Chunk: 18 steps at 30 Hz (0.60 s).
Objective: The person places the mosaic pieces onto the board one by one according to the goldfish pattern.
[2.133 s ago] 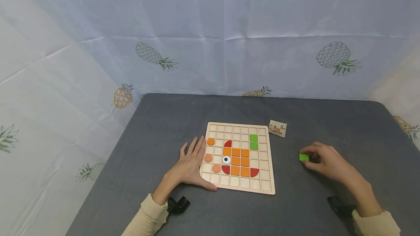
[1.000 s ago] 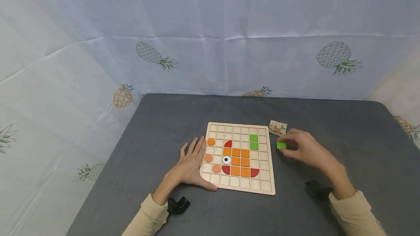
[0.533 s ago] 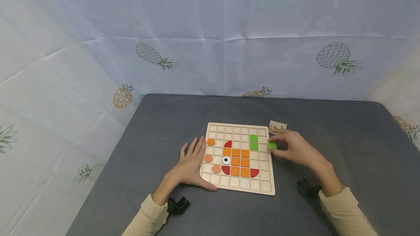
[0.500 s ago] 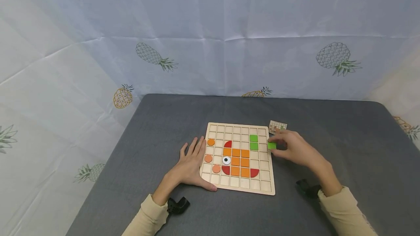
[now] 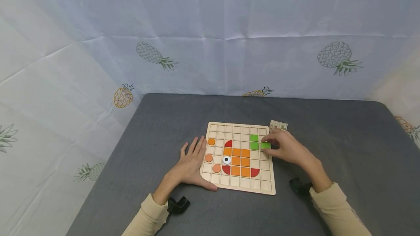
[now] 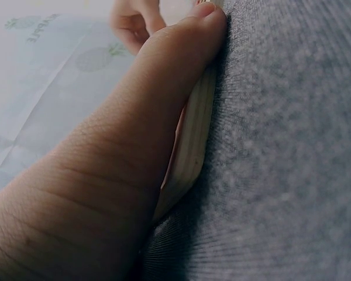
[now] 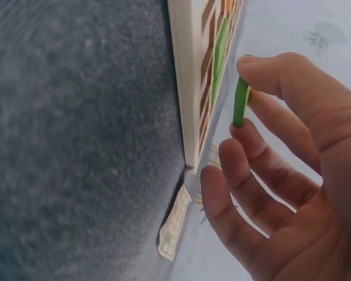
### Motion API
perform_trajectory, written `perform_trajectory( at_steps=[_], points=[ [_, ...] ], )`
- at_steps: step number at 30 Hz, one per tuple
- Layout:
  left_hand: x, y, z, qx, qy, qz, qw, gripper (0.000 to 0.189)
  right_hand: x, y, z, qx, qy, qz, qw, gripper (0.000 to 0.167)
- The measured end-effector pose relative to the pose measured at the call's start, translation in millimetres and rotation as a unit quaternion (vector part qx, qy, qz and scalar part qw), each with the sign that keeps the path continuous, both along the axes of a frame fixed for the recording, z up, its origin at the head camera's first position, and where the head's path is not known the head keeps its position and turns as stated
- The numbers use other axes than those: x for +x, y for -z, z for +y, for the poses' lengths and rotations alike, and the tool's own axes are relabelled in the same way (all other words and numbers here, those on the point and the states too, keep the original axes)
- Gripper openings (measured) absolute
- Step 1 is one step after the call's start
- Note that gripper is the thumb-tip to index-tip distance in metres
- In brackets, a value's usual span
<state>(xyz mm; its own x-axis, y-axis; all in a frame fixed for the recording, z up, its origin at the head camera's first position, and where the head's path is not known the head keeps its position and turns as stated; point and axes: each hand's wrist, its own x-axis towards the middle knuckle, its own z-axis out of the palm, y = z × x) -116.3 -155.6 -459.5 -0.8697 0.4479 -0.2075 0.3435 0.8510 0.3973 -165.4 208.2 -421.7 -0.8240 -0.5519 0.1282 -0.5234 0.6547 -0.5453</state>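
Note:
A wooden grid board [image 5: 234, 181] lies on the grey table, with orange squares [image 5: 236, 161], red quarter-round pieces [image 5: 254, 172], round orange discs [image 5: 211, 141], a white eye piece [image 5: 226, 160] and two green squares [image 5: 254, 138] in its cells. My left hand [image 5: 190, 166] rests flat along the board's left edge, fingers spread, thumb at the front edge. My right hand [image 5: 287, 148] pinches a green square tile [image 7: 241, 102] between thumb and fingers. In the right wrist view that tile is held above the board, apart from its surface, over the right-hand columns.
A small patterned card [image 5: 278, 125] lies by the board's upper right corner, partly hidden behind my right hand. A white cloth with pineapple prints [image 5: 224, 65] hangs behind the table [image 5: 183, 115]. Black straps [image 5: 178, 205] sit at both wrists.
My right hand has carried the green tile leftward from the bare table at the right to over the board's right columns. My left hand has stayed in place on the board.

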Motion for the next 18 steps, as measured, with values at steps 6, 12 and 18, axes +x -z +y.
perform_trajectory(
  at_steps=[6,12,18],
  points=[
    [-0.5,-0.6,0.1,-0.004,0.000,0.001,1.0000,0.162,-2.3,2.7,-2.5,0.009,-0.010,0.011,0.9999,0.023],
    [1.0,-2.8,-0.8,-0.002,0.001,-0.006,1.0000,0.162,-3.2,6.1,-1.6,0.012,-0.008,0.007,0.9999,0.026],
    [1.0,-1.7,-0.9,-0.003,0.001,-0.004,1.0000,0.162,-3.0,6.7,-1.8,0.012,-0.003,-0.005,0.9999,0.027]
  ],
)
